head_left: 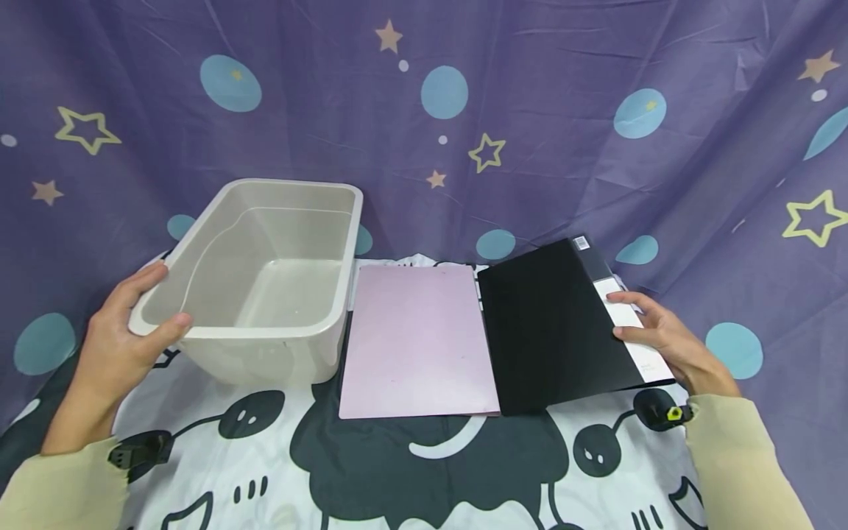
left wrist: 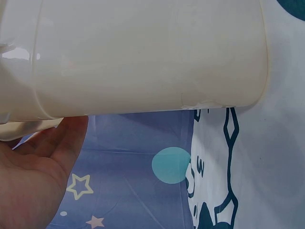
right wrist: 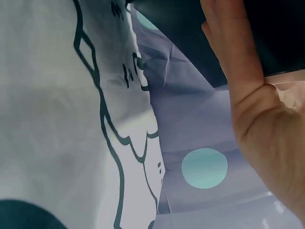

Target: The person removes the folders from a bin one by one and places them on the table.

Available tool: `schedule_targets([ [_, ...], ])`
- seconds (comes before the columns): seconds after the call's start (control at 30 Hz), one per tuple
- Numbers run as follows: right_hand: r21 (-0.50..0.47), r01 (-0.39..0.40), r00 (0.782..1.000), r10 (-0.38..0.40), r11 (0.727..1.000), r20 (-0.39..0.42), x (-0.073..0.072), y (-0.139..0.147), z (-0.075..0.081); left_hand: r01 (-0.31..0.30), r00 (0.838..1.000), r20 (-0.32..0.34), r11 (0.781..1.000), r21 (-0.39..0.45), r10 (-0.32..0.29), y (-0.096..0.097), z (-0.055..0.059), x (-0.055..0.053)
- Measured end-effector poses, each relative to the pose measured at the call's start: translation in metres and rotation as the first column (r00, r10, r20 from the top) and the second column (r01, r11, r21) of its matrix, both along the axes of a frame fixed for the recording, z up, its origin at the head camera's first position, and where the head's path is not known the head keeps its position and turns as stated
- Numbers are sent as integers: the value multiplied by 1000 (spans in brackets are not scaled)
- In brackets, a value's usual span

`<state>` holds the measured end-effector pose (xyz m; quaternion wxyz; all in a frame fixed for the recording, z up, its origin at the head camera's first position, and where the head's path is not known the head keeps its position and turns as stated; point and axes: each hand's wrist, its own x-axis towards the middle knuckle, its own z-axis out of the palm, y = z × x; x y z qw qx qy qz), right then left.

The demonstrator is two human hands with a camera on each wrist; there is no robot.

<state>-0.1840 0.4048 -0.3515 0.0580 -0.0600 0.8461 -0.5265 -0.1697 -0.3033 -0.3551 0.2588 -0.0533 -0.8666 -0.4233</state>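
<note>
My left hand (head_left: 129,324) grips the near left corner of a pale grey plastic tub (head_left: 301,350), thumb over the rim and fingers outside. Its inside is bare, and it tilts toward me; the left wrist view shows its smooth wall (left wrist: 143,57). At the right, my right hand (head_left: 669,342) pinches the right edge of a black folder-like cover (head_left: 550,331) with a white strip. That edge is lifted off the cloth, and fingers pass beneath the dark panel (right wrist: 281,38) in the right wrist view. Between tub and cover lies a flat pink panel (head_left: 420,338).
A white cloth with dark cartoon shapes (head_left: 437,471) covers the table. Behind it hangs a purple curtain (head_left: 530,73) with stars and blue dots. The tub stands close to the curtain and beside the pink panel's left edge.
</note>
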Motion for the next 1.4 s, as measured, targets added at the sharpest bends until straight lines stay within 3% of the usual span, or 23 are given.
schedule_targets([
  [0.23, 78, -1, 1000, 2, 997, -24, 0, 6, -8, 2, 1000, -13, 1000, 4, -2, 0, 0, 1],
  [0.57, 83, 10, 999, -6, 997, -50, 4, 11, -17, -1, 1000, -25, 1000, -1, 1, 0, -1, 0],
  [0.93, 56, 50, 999, -51, 997, 17, 6, 14, -24, 10, 999, -33, 1000, -5, -10, 0, 0, -2],
  [1.4, 181, 91, 995, -95, 979, 11, 8, 11, -27, 9, 999, -36, 1000, -14, -10, -1, 1, 1],
])
